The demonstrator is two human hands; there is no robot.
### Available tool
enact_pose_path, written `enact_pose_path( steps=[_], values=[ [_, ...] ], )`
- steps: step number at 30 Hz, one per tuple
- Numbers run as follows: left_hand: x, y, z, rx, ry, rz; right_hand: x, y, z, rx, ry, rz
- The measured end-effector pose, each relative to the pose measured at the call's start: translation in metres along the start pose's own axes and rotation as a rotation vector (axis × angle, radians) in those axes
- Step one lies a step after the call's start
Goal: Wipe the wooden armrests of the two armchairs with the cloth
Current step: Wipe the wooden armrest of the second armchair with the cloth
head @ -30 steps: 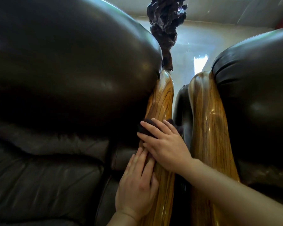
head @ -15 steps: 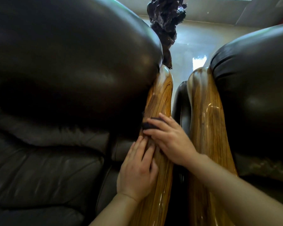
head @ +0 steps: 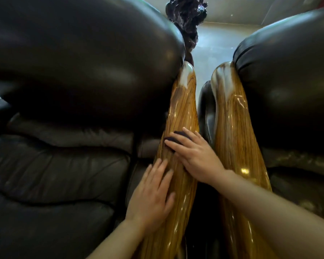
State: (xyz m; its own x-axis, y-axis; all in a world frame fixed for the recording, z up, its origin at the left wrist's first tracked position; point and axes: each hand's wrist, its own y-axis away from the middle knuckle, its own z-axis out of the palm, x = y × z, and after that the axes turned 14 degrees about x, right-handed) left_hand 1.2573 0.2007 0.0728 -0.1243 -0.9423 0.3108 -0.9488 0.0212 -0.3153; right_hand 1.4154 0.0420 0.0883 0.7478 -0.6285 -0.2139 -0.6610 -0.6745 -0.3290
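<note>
Two glossy wooden armrests run side by side up the middle of the view. The left armchair's armrest (head: 181, 116) carries both hands. My right hand (head: 196, 156) lies flat on it, pressing a dark cloth (head: 176, 138) against the wood; only a small part of the cloth shows under the fingers. My left hand (head: 151, 195) rests open on the same armrest, lower down and on its left side, holding nothing. The right armchair's armrest (head: 232, 131) stands untouched, just right of my right hand.
Dark leather of the left armchair (head: 73, 71) fills the left half, and the right armchair's leather (head: 288, 81) fills the right. A narrow dark gap separates the armrests. A dark gnarled carved piece (head: 187, 17) stands beyond them on a pale floor.
My right hand slid the cloth down the left armrest toward me. My left hand shifted slightly lower along the armrest. The view tilted, showing more of both armrests' far ends.
</note>
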Motion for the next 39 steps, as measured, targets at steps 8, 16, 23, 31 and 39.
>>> enact_pose_path(
  steps=[8, 16, 23, 31, 39],
  values=[
    [0.003, 0.06, 0.001, -0.137, -0.106, -0.018, -0.063, 0.022, 0.017, 0.104, 0.129, 0.057],
    [-0.005, 0.075, -0.012, -0.18, -0.07, 0.06, -0.049, 0.032, 0.01, 0.03, 0.165, -0.06],
    [-0.019, 0.128, -0.024, -0.225, -0.069, -0.017, -0.091, 0.075, 0.036, 0.125, 0.175, -0.007],
    [-0.022, 0.139, -0.029, -0.237, 0.024, -0.056, -0.136, 0.135, 0.048, 0.057, 0.12, -0.046],
    [-0.025, 0.15, -0.038, -0.271, -0.036, -0.018, -0.154, 0.157, 0.051, 0.055, 0.087, -0.082]
  ],
)
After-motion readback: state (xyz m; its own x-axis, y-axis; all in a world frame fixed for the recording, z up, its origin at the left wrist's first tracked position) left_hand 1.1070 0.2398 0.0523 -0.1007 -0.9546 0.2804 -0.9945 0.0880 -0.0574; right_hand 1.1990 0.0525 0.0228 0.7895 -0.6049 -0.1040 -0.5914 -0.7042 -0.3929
